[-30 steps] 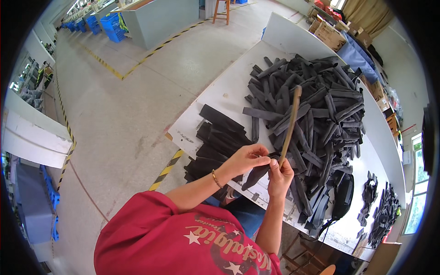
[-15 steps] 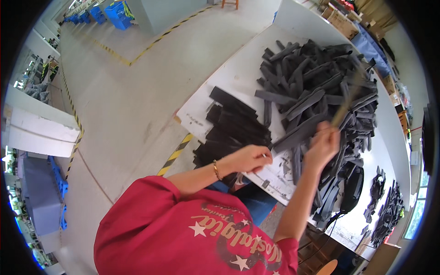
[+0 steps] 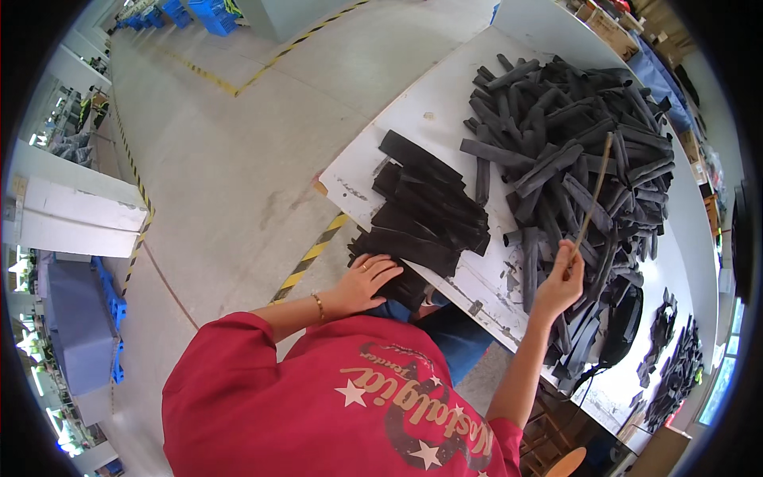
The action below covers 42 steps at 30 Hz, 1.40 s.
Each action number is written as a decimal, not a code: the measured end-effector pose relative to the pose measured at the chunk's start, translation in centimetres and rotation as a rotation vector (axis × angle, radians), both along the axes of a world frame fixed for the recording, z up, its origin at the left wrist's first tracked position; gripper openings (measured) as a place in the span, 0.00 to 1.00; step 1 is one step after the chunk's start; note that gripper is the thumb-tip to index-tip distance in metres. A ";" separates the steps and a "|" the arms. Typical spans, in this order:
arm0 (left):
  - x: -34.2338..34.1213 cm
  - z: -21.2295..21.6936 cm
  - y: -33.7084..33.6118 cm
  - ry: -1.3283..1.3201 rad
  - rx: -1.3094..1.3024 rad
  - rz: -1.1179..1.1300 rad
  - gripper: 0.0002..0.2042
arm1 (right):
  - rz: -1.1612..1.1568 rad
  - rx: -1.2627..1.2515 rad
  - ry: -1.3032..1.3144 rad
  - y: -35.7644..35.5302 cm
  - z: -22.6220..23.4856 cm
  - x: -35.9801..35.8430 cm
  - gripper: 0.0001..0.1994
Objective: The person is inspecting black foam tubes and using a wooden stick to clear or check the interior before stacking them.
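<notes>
My right hand (image 3: 561, 280) grips the lower end of a thin tan stick (image 3: 594, 197), which points up over a heap of dark grey fabric tubes (image 3: 548, 119) on the white table (image 3: 381, 119). Flat on some black strips (image 3: 407, 286) at the table's near-left edge, my left hand (image 3: 362, 285) has its fingers stretched out and grips nothing. Beside it lies a loose stack of flat black strips (image 3: 425, 203), partly overlapping. One grey tube (image 3: 531, 266) lies just left of my right hand.
A black bag-like item (image 3: 621, 326) sits at the near side of the heap. Farther right are smaller dark piles (image 3: 679, 370). A wooden stool (image 3: 568, 463) stands below the table. Yellow-black tape (image 3: 318, 246) marks the floor; blue crates (image 3: 213, 17) stand far off.
My left hand has moved left and down from beside a dark grey strip onto the black strips, its fingers straightening. The grey strip between my hands is gone from there. The stick remains in my right hand.
</notes>
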State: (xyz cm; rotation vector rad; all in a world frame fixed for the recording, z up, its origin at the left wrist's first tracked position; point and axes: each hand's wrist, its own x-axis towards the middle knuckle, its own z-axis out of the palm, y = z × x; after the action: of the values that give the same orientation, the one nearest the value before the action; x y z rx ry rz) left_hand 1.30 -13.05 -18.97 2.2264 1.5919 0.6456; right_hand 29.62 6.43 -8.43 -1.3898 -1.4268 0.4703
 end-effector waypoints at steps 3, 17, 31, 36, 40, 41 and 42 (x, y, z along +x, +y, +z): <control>-1.1 -1.3 0.2 0.002 0.013 -0.032 0.28 | 0.054 0.000 0.076 -1.1 -0.9 0.0 0.09; -1.2 12.7 10.6 -0.316 -0.262 -0.353 0.16 | 0.190 -0.225 0.138 -3.6 0.4 -0.2 0.09; 4.0 6.1 17.8 -0.270 0.217 -0.037 0.12 | 0.317 -0.496 0.170 -5.6 -4.2 3.9 0.11; 5.2 4.6 18.7 -0.143 0.175 -0.154 0.11 | 0.359 -0.540 0.092 -5.6 -3.3 6.8 0.10; 5.6 4.2 19.2 -0.203 0.105 -0.114 0.09 | 0.363 -0.590 0.043 -6.1 -1.3 9.3 0.09; 5.5 4.2 19.4 -0.201 0.105 -0.118 0.09 | 0.370 -0.613 -0.001 -6.1 -1.1 10.0 0.08; 5.5 4.1 19.6 -0.156 0.088 -0.125 0.08 | 0.367 -0.622 -0.003 -6.2 -1.0 10.5 0.09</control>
State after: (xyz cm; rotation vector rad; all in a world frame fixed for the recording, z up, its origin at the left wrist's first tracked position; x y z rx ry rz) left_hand 6.78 6.56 -14.88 2.2550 1.3616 0.8450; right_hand 40.15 0.22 -9.45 -1.5983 -1.6183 1.2294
